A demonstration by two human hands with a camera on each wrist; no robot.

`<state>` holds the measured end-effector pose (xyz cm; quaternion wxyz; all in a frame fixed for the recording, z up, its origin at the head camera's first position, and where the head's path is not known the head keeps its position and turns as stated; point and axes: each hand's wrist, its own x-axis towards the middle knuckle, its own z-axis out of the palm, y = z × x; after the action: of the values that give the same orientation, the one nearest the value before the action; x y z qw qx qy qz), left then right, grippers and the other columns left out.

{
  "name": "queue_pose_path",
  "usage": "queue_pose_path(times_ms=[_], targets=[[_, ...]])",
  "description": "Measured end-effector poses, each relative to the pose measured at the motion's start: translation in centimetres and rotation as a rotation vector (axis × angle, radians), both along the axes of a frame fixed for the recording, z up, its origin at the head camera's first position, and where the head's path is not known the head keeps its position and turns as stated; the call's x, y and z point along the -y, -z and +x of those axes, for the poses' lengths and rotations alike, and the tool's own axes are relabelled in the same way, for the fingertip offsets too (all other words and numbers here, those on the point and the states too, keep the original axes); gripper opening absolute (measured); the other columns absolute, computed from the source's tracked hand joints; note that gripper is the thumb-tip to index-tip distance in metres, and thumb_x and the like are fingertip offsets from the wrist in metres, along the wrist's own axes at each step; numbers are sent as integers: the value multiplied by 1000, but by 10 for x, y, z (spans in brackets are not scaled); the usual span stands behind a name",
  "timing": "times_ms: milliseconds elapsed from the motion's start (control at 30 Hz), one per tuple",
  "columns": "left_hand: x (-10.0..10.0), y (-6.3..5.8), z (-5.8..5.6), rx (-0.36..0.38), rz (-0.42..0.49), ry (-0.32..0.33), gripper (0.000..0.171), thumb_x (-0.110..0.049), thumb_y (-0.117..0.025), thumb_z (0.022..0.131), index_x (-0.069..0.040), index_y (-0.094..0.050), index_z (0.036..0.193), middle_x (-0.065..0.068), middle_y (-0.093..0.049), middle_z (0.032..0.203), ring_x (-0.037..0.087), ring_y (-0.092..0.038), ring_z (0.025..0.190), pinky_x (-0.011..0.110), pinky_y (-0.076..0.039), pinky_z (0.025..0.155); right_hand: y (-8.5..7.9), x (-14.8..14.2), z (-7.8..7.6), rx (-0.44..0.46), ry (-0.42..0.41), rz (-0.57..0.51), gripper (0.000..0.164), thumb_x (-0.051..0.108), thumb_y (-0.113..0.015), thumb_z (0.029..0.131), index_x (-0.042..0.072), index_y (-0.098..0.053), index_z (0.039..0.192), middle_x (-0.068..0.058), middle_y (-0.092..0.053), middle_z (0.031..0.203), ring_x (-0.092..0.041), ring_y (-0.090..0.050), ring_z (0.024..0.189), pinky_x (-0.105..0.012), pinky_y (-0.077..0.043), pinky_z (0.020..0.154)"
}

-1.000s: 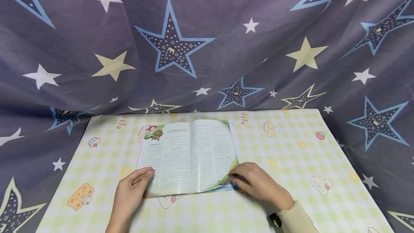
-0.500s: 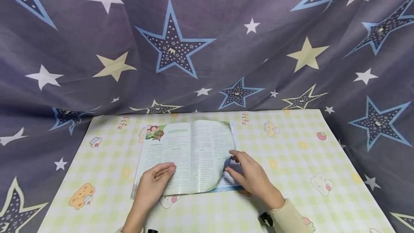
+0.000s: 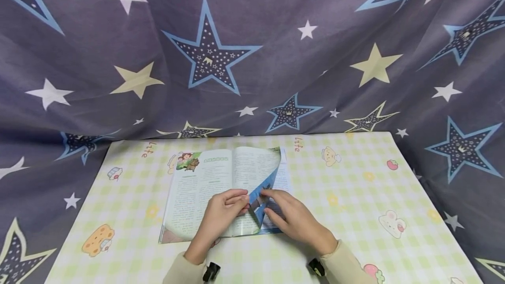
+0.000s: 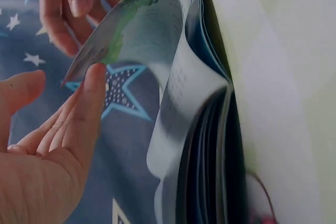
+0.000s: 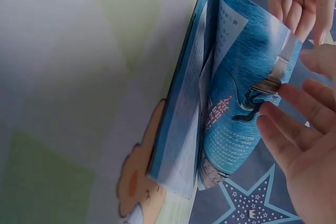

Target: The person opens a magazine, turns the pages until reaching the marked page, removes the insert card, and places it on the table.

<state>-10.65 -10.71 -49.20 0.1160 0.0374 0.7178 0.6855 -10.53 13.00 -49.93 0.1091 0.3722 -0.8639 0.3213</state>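
Note:
An open magazine (image 3: 203, 192) lies on the table, with text on both pages and a cartoon at the upper left. The lower corner of its right-hand leaf (image 5: 247, 61) is curled up and leftward, showing a blue printed underside. My right hand (image 3: 297, 220) has its fairly straight fingertips against this blue side. Over the right page reaches my left hand (image 3: 221, 214). In the left wrist view, its extended fingers (image 4: 93, 80) meet the lifted leaf's edge, with the thumb apart from them. Part of the lower pages is hidden under my left hand.
The table (image 3: 335, 253) wears a green-and-white checked cloth with cartoon prints. A dark curtain (image 3: 252, 25) with stars hangs behind it and at both sides. Small black devices sit at both wrists, against beige sleeves.
My left hand has moved right from the magazine's left edge across to the right page. The right-hand leaf has curled up further, and my right hand has shifted left with it.

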Motion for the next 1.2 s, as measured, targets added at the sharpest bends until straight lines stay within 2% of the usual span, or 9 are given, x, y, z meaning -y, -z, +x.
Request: queue_pose_path(times_ms=[133, 233, 400, 533, 667, 900, 1200], targets=[[-10, 1, -8, -33, -58, 22, 35, -24, -71, 96, 1, -69, 120, 12, -74, 101, 22, -74, 80, 34, -62, 73, 0, -1, 0, 9, -5, -5, 48, 15, -67, 98, 8, -50, 143, -4, -60, 134, -20, -57, 124, -38, -52, 100], [-11, 1, -9, -42, -99, 15, 29, -20, -71, 96, -2, -71, 118, 12, -74, 99, 20, -74, 75, 35, -62, 71, 0, -2, 0, 13, -1, -5, 47, 16, -65, 99, 9, -50, 143, -3, -60, 133, -19, -57, 123, -38, -52, 100], [-3, -4, -4, -20, -69, -35, 25, -13, -71, 95, 0, -72, 116, 14, -74, 100, 23, -74, 76, 33, -62, 71, -1, -5, -1, 18, 19, -13, 46, 17, -64, 99, 10, -51, 143, -2, -60, 135, -19, -57, 124, -37, -51, 101], [9, -10, 2, -30, -29, -103, 21, -6, -70, 94, 3, -72, 113, 16, -74, 96, 26, -74, 75, 31, -62, 70, -2, -9, 0, 30, 54, -19, 43, 21, -63, 100, 9, -53, 140, -2, -59, 136, -19, -56, 125, -39, -50, 102], [27, -17, 10, -32, -32, -193, 21, -2, -71, 93, 5, -72, 112, 18, -74, 94, 26, -74, 75, 31, -62, 71, -3, -13, 0, 40, 81, -30, 41, 23, -62, 101, 12, -53, 140, -3, -59, 134, -19, -56, 124, -40, -51, 101], [62, -22, 26, 11, -115, -325, 25, -7, -70, 94, 2, -70, 117, 17, -74, 98, 25, -74, 76, 30, -61, 73, -4, -16, -1, 58, 99, -46, 41, 21, -63, 100, 11, -54, 139, -4, -59, 134, -19, -55, 125, -39, -49, 102], [96, -24, 47, 91, -200, -438, 30, -12, -68, 98, 2, -66, 124, 20, -73, 103, 25, -74, 81, 28, -60, 74, -5, -17, -3, 55, 112, -60, 42, 20, -65, 99, 12, -54, 139, -6, -59, 134, -22, -55, 126, -42, -48, 103]])
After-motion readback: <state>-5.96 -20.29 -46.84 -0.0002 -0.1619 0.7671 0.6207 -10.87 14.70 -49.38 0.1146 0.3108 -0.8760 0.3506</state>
